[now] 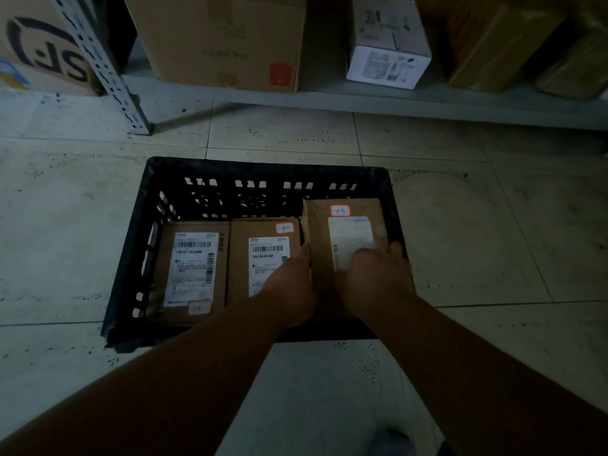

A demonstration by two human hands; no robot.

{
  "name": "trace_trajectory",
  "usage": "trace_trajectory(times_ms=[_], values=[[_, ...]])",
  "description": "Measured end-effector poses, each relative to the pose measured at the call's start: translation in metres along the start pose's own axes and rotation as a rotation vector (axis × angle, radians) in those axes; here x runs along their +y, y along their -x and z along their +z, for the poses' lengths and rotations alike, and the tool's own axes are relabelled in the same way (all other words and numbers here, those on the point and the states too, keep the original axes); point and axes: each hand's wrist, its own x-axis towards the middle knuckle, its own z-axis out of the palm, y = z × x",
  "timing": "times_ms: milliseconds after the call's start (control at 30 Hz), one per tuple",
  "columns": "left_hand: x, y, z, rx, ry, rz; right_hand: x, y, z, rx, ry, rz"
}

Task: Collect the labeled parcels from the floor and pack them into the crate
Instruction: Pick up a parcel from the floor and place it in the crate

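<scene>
Parcels are lying label-up in the black crate at frame centre: left parcel, middle parcel, right parcel. Both hands are settling the right one; the left hand is pressing its left edge, the right hand is lying curled on top. Whether either grip is truly clasping it is unclear. Cardboard is looking stiff and probably light, best taken by opposite edges. Dim light is blurring the label print, and forearms are hiding the crate's near wall
</scene>
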Motion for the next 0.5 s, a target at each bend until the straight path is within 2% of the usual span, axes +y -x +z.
trace_trajectory(times_ms=[100,267,367,500], values=[[0.0,-0.002,-0.003,-0.02,-0.036,0.019,-0.006,-0.004,0.001,0.118,-0.042,-0.168],[-0.006,-0.006,-0.011,-0.045,-0.052,0.03,-0.014,-0.017,-0.01,0.089,-0.11,-0.098],[0.001,-0.024,-0.038,0.172,-0.182,0.005,-0.025,-0.034,-0.029,0.183,-0.252,-0.105],[0.029,-0.047,-0.07,0.473,-0.269,0.151,-0.048,-0.054,-0.057,0.364,-0.393,-0.167]])
